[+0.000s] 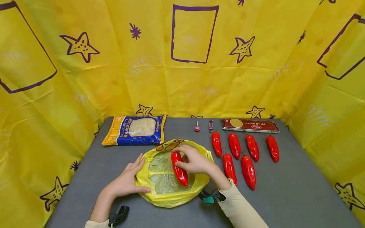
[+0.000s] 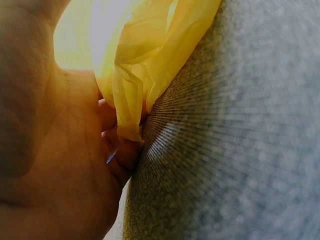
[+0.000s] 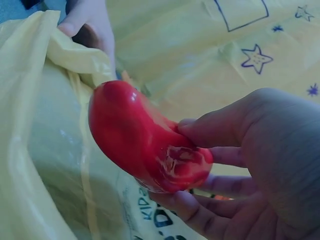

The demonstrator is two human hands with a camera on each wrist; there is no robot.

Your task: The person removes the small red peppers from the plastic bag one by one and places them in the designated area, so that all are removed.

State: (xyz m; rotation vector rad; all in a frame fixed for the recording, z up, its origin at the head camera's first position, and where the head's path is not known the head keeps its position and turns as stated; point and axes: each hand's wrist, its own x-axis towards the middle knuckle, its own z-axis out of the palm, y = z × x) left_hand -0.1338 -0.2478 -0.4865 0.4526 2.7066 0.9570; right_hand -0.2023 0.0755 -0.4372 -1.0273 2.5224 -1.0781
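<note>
A yellow plastic bag [image 1: 171, 190] lies open on the grey table [image 1: 85, 171]. My right hand [image 1: 194, 161] grips a glossy red pepper [image 1: 179, 169] by its stem end, inside the bag's mouth. In the right wrist view the same red pepper [image 3: 140, 145] is pinched between thumb and fingers above the bag's lining [image 3: 45, 150]. My left hand [image 1: 129, 182] holds the bag's left rim, thumb along the edge. In the left wrist view the palm [image 2: 55, 165] presses the yellow bag [image 2: 140, 65] at the table.
Several more red peppers [image 1: 242, 152] lie in two rows right of the bag. A red pasta box [image 1: 249, 125], a lollipop [image 1: 197, 128] and a wrapped candy [image 1: 210, 125] sit at the back. A blue and yellow packet [image 1: 136, 129] lies back left. Yellow cloth walls [image 1: 182, 57] surround the table.
</note>
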